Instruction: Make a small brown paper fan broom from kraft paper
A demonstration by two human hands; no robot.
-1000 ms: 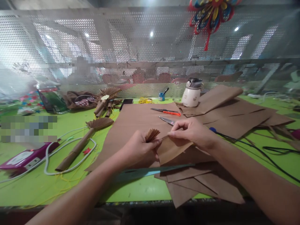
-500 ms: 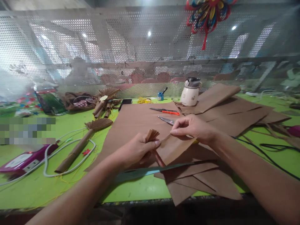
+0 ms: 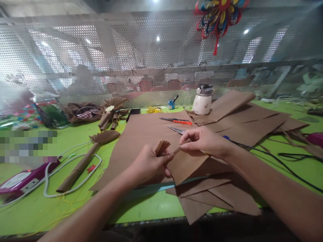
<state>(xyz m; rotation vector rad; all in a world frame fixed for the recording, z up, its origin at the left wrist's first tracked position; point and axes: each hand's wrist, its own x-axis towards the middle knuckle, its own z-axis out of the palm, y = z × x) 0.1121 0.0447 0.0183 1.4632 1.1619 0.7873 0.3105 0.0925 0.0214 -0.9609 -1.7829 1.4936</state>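
Pleated folds of brown kraft paper stick up from my left hand, whose fingers are closed around them. The unfolded part of this paper hangs down to the right, over the worktop. My right hand pinches its upper edge between thumb and fingertips, close to the left thumb. Scissors lie just behind the right hand, their handles hidden by it. Farther back, a utility knife with an orange part rests on a large brown paper sheet.
Cut paper pieces overlap the front edge of the green table. On the left lie a paper stem with a pleated fan top, a white cable and a purple power strip. A white bottle stands behind.
My right hand has come slightly left towards my left hand, and the paper's upper edge now shows as a narrow fold between them. The camera view has shifted a little.
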